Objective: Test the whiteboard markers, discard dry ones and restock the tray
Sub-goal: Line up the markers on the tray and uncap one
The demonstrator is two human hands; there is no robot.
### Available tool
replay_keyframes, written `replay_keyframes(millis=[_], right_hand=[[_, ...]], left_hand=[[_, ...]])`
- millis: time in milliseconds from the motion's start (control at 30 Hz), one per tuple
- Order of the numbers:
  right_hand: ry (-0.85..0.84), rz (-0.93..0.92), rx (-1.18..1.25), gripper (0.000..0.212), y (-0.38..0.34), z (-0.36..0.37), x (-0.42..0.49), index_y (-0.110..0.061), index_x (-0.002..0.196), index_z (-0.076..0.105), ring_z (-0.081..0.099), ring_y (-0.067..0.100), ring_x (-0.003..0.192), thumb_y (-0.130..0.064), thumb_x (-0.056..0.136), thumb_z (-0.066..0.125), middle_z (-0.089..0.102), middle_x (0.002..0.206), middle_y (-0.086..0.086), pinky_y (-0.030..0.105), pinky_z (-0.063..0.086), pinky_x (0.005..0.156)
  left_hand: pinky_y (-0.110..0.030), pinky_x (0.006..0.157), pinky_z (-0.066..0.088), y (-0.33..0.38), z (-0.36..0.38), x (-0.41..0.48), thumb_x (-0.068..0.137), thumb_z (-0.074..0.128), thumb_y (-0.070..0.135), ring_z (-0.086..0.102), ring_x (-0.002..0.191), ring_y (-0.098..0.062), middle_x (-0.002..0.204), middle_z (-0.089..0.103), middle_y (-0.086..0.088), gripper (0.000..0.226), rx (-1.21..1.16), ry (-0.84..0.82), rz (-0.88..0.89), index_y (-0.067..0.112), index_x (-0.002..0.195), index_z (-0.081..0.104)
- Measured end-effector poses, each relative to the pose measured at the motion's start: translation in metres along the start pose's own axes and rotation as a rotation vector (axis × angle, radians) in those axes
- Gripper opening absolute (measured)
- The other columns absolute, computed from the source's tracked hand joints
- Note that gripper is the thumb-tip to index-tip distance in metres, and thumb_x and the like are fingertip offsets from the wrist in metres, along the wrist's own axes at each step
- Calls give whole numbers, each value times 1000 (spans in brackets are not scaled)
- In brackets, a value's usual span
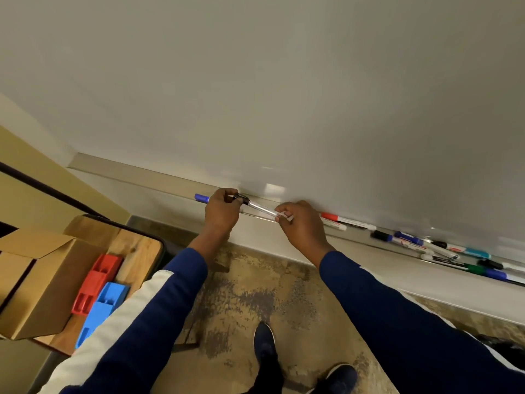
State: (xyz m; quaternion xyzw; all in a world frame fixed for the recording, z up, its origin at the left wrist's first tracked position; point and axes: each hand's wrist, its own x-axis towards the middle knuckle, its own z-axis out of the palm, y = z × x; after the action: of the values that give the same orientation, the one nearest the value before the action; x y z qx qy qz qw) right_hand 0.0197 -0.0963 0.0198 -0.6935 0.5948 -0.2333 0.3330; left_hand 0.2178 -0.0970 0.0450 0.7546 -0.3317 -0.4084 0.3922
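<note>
We hold one whiteboard marker [261, 208] nearly level between both hands, just above the tray [147, 176] under the whiteboard [284, 95]. Our left hand [223, 209] curls round its black cap end; our right hand [301, 223] pinches the tail of the white barrel. It should be light, stiff and smooth enough to slip, so we judge a firm hold on the barrel and a straight pull on the cap best. A blue-capped marker [201, 198] pokes out past the left hand; held or lying, we cannot tell.
</note>
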Motion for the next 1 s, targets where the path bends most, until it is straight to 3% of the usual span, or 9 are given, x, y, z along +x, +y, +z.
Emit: replay_keyframes(millis=[67, 167, 333, 533, 1000], right_hand=[[-24, 12, -28, 17, -2, 9, 11, -27, 110, 73, 57, 12, 89, -24, 94, 68, 58, 99, -2, 29, 49, 81], [-61, 30, -66, 18, -3, 20, 23, -26, 111, 72, 61, 17, 91, -23, 95, 66, 59, 105, 0, 32, 51, 82], [-64, 30, -99, 18, -10, 39, 31, -23, 111, 73, 62, 21, 93, -23, 96, 65, 60, 105, 2, 28, 46, 75], [-19, 44, -132, 17, 0, 40, 26, -19, 111, 71, 59, 21, 95, -20, 96, 62, 60, 104, 2, 28, 43, 75], [65, -30, -270, 20, 28, 25, 6, -11, 105, 76, 56, 24, 87, -8, 95, 58, 59, 92, 7, 29, 41, 70]], left_hand=[[-15, 70, 45, -6, -9, 10, 99, 61, 11, 59, 85, -9, 107, 65, 1, 26, 150, -11, 49, 12, 124, 63], [-20, 85, 42, -14, -19, 23, 99, 61, 11, 57, 98, -13, 121, 64, -4, 31, 327, -30, 96, 10, 129, 63], [-21, 91, 39, -23, -28, 39, 99, 57, 9, 59, 116, -25, 135, 56, -8, 36, 461, -38, 175, 9, 134, 62], [-36, 99, 51, -35, -21, 41, 97, 60, 11, 64, 107, -28, 132, 57, -8, 37, 508, -82, 266, 8, 134, 62], [-48, 87, 52, -49, 13, 22, 92, 66, 15, 56, 99, -30, 112, 57, -12, 40, 643, -117, 451, 6, 131, 64]])
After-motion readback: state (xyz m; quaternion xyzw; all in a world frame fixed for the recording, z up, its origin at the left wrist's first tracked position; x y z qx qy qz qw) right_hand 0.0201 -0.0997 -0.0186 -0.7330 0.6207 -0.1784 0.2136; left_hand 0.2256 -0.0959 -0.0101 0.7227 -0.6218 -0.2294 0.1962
